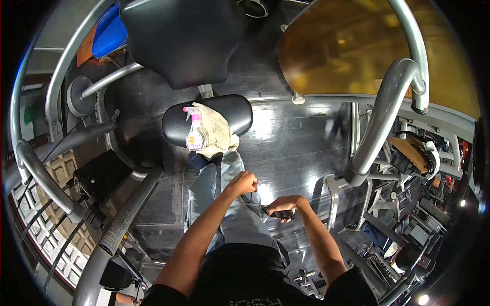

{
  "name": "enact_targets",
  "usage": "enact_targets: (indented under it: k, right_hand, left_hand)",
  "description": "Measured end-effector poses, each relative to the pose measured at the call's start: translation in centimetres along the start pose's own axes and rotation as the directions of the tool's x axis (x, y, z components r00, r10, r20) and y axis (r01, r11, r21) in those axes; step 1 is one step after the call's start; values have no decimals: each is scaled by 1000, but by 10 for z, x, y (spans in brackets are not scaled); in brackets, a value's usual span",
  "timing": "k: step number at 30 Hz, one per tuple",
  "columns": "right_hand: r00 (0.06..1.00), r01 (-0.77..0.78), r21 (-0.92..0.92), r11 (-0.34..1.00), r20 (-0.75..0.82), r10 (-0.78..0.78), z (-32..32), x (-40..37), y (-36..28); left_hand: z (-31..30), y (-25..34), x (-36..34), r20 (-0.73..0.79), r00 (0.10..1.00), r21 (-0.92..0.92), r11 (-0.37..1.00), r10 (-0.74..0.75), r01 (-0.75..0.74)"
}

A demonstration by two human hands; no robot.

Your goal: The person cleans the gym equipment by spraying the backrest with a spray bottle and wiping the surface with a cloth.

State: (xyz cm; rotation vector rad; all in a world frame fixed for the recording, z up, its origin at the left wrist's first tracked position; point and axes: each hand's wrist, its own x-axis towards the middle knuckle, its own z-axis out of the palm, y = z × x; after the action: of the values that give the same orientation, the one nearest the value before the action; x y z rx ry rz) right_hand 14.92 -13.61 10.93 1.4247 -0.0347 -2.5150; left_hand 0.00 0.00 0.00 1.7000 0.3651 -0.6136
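My left hand (244, 184) is closed in a fist over the leg of my light blue jeans (243, 222); what its fingers hold, if anything, is hidden. At my right hip, my right hand (287, 203) is closed around a dark, flat, phone-like object (282, 214). Dark fabric, perhaps of a pocket, shows between the two hands. Beyond my feet, a clear spray bottle (196, 138) with a pink trigger lies on a cream cloth (216, 130). Both rest on a black padded seat (241, 113), apart from my hands.
A black backrest pad (178, 38) rises behind the seat. Thick grey metal tubes (380, 122) stand on the right, and a frame bar (120, 234) runs along the left. More gym machines (403, 234) fill the right side. The dark floor (280, 137) is shiny.
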Motion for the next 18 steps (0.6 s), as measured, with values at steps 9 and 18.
enact_targets:
  k: [9, 18]
  right_hand:
    - [988, 151, 32, 988, -47, -150, 48, 10, 10]
    - [994, 85, 160, 983, -86, -72, 55, 20, -13]
  left_hand:
    - [23, -16, -16, 443, 896, 361, 907, 38, -217]
    - [18, -26, -48, 73, 992, 86, 990, 106, -112]
